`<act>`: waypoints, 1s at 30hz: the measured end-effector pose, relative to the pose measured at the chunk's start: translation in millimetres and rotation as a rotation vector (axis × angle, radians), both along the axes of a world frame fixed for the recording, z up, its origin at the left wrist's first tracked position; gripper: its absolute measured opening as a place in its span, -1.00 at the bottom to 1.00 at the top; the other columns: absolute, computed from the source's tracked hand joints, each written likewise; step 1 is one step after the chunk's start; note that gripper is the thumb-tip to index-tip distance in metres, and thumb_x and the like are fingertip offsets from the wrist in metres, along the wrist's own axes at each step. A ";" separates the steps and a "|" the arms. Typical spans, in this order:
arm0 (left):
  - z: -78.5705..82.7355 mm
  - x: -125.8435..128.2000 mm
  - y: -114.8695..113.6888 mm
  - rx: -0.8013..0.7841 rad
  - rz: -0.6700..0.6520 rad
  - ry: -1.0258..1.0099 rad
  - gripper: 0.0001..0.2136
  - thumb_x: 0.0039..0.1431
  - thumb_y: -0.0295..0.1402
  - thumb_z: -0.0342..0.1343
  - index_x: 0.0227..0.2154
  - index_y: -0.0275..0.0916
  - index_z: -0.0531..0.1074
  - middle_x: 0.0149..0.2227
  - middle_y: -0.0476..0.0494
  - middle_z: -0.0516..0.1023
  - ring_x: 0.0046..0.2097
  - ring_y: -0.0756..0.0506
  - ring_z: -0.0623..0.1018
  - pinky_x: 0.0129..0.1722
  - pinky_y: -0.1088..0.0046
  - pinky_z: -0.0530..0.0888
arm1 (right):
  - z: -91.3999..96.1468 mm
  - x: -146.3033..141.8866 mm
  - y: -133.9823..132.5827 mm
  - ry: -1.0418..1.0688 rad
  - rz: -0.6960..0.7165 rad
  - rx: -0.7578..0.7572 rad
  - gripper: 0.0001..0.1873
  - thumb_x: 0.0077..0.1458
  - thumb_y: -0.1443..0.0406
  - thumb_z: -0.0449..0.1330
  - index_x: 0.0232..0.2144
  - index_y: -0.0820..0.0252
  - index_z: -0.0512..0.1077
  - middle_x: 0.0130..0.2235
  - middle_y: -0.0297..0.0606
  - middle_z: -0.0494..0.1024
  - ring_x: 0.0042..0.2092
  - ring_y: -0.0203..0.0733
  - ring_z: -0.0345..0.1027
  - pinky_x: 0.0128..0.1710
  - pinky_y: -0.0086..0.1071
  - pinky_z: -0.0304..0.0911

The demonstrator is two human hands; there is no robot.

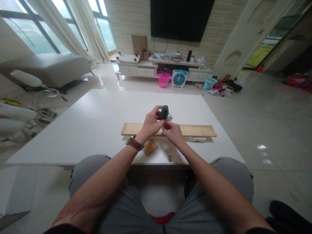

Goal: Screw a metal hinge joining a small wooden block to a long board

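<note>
Smooth white table (pixel 92 130); long wooden plank (pixel 197 130); left hand (pixel 152 123) holding rounded screwdriver (pixel 165 112).

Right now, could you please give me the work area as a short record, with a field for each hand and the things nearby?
Left hand: holds a green-handled screwdriver, handle uppermost
Right hand: just below the handle, over the wooden plank; exact grip unclear
Plank position: crosswise above the white table
Near side of plank: small wooden piece, lying apart from it
</note>
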State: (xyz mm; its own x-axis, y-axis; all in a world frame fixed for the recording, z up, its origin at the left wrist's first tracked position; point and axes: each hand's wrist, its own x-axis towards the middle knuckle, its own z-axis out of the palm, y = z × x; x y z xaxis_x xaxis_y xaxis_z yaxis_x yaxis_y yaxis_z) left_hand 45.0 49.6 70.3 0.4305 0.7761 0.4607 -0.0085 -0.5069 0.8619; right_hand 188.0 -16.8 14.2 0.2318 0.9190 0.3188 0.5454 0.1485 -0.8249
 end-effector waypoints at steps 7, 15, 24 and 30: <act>-4.0 1.8 1.8 0.006 -0.064 -0.024 -0.41 0.08 -0.66 0.19 0.19 -0.16 0.40 -0.23 0.02 0.66 -0.19 -0.01 0.68 -0.12 0.46 0.64 | 0.6 0.9 -0.8 0.018 0.036 0.002 -0.89 0.18 0.26 0.24 -0.37 0.11 0.55 -0.38 -0.30 0.69 -0.31 -0.16 0.57 -0.20 -0.32 0.41; -2.5 0.9 0.8 -0.024 -0.097 -0.026 -0.52 0.09 -0.58 0.28 0.09 -0.20 0.45 -0.17 -0.07 0.68 -0.12 -0.05 0.69 -0.08 0.42 0.68 | -0.9 3.3 0.5 0.029 0.024 -0.007 -0.87 0.17 0.23 0.26 -0.40 0.11 0.55 -0.40 -0.29 0.70 -0.34 -0.15 0.55 -0.26 -0.33 0.38; 2.2 -1.2 -1.0 -0.053 -0.024 0.075 -0.73 0.01 -0.57 0.32 -0.21 -0.22 0.52 -0.36 0.03 0.64 -0.27 -0.02 0.65 -0.25 0.52 0.61 | 2.7 1.5 -1.5 0.034 0.015 -0.010 -0.92 0.13 0.25 0.27 -0.37 0.10 0.57 -0.41 -0.33 0.68 -0.35 -0.16 0.55 -0.25 -0.30 0.40; -1.5 -0.5 2.9 -0.028 -0.054 0.102 -0.77 0.07 -0.58 0.28 -0.20 -0.24 0.52 -0.26 -0.09 0.69 -0.20 -0.09 0.68 -0.18 0.42 0.64 | 12.7 5.8 -4.0 0.065 0.031 0.001 -0.87 0.07 0.26 0.30 -0.27 0.06 0.55 -0.32 -0.32 0.71 -0.26 -0.13 0.61 -0.16 -0.25 0.51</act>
State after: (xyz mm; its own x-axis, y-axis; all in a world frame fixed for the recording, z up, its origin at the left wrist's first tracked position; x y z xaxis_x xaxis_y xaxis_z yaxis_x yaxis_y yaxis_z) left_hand 44.5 52.5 68.8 0.5159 0.7621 0.3912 0.0531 -0.4842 0.8734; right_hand 193.8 -20.8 27.0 0.2231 0.9257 0.3054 0.4862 0.1658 -0.8580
